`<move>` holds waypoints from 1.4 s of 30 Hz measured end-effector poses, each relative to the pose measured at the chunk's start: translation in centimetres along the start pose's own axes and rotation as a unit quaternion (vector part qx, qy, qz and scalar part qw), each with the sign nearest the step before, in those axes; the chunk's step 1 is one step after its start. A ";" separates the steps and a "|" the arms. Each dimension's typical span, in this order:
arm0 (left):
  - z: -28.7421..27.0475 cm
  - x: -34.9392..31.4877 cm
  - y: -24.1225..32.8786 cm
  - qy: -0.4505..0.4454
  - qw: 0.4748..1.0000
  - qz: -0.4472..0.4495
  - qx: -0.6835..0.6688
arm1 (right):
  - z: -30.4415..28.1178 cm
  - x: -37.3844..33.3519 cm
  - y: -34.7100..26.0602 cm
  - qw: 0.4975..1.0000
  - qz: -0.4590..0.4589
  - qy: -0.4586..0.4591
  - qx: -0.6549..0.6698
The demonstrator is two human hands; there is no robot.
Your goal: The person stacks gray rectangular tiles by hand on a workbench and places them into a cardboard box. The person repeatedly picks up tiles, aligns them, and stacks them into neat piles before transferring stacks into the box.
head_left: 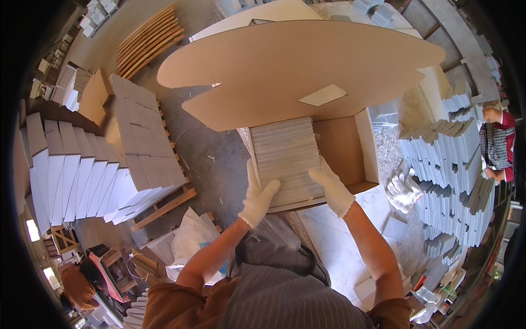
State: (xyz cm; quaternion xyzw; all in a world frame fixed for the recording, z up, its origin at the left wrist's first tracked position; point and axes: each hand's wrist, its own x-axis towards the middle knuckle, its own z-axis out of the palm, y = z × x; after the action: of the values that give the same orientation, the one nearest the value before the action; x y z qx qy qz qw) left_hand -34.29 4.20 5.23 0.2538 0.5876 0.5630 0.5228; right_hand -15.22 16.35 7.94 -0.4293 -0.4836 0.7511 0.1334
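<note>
Open cardboard box [371, 148], one stack of thin, pale pieces [286, 156] within.
Stack set along the box's left edge. Left hand [257, 200], white-gloved, half-open at that edge, thumb by the near-left corner; right hand [333, 189], likewise gloved, half-open beside the stack's near-right corner; grip on it undeterminable.

The box [307, 71] is smooth, matt cardboard, the worn gloves [257, 203] knitted cloth, the stack [285, 148] ridged and faintly shiny, the slab [331, 238] glossy, the pallet [149, 43] wood.
</note>
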 end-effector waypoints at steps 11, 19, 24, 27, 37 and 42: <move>0.3 0.1 0.4 0.013 0.990 0.055 0.132 | -0.4 -1.7 -1.3 0.981 0.056 0.033 -0.183; 2.0 4.8 6.6 0.014 0.687 0.471 0.554 | -2.3 -5.0 1.6 0.822 -0.218 0.228 -0.475; 2.8 9.0 9.3 -0.067 0.616 0.488 0.615 | -3.5 -8.6 5.8 0.723 -0.231 0.362 -0.542; 2.8 10.0 8.9 -0.102 0.584 0.464 0.658 | -2.6 -9.8 6.6 0.726 -0.225 0.378 -0.529; 3.0 10.8 8.1 -0.100 0.602 0.448 0.653 | -3.1 -10.2 8.0 0.770 -0.260 0.393 -0.430; 2.6 10.3 7.9 -0.114 0.605 0.414 0.670 | -2.5 -14.7 14.8 0.784 -0.183 0.488 -0.338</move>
State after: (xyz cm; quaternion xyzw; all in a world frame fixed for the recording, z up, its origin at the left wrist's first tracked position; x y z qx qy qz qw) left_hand -37.55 16.26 9.60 0.8113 0.5686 0.1344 -0.0199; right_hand -1.36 1.51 2.68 -0.6595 -0.6460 0.1915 0.3332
